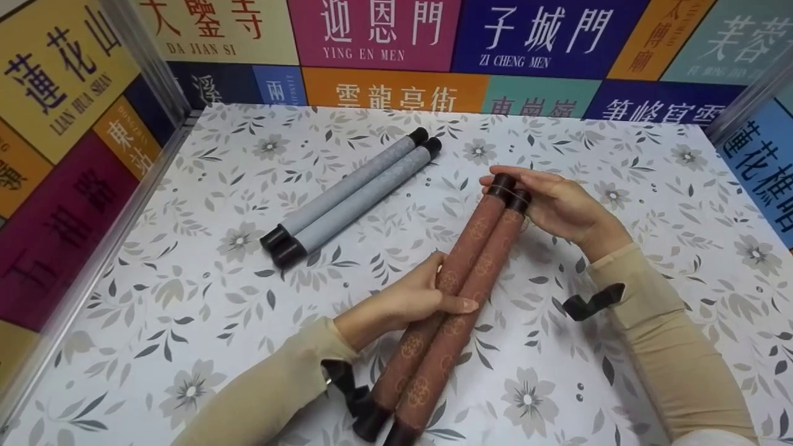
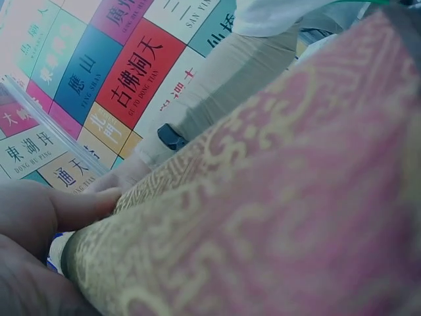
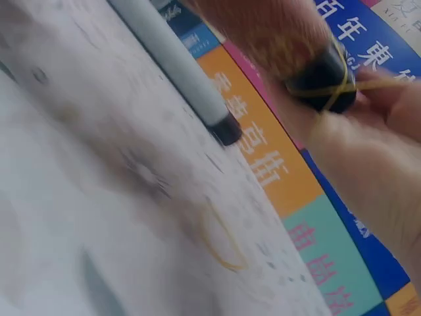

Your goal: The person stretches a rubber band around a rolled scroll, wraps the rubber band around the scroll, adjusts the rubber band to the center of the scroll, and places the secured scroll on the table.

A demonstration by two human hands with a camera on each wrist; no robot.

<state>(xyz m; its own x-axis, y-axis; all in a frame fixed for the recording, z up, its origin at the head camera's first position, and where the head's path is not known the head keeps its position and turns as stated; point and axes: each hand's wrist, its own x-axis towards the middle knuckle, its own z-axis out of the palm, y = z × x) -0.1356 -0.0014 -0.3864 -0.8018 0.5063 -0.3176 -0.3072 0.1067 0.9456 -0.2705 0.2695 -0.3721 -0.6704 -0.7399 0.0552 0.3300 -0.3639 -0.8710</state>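
Note:
Two rolled scrolls in reddish-brown fabric (image 1: pixel 474 275), with gold patterns and dark end knobs, lie side by side, tilted above the table. My left hand (image 1: pixel 421 297) grips both near their middle, thumb across the top. At their far end is my right hand (image 1: pixel 560 201), fingers behind the knobs. In the right wrist view, a thin yellow rubber band (image 3: pixel 342 72) loops round a dark knob (image 3: pixel 322 79) and stretches to the pinching fingers of the right hand. The left wrist view shows the patterned fabric (image 2: pixel 263 217) close up, beside the left thumb.
Two grey-blue scrolls (image 1: pixel 359 192) with dark knobs lie together on the flower-patterned tablecloth (image 1: pixel 204 310), farther back and left. A loose yellow rubber band (image 3: pixel 223 243) lies on the cloth. Panels with colourful printed signs (image 1: pixel 378 37) stand along the back and sides.

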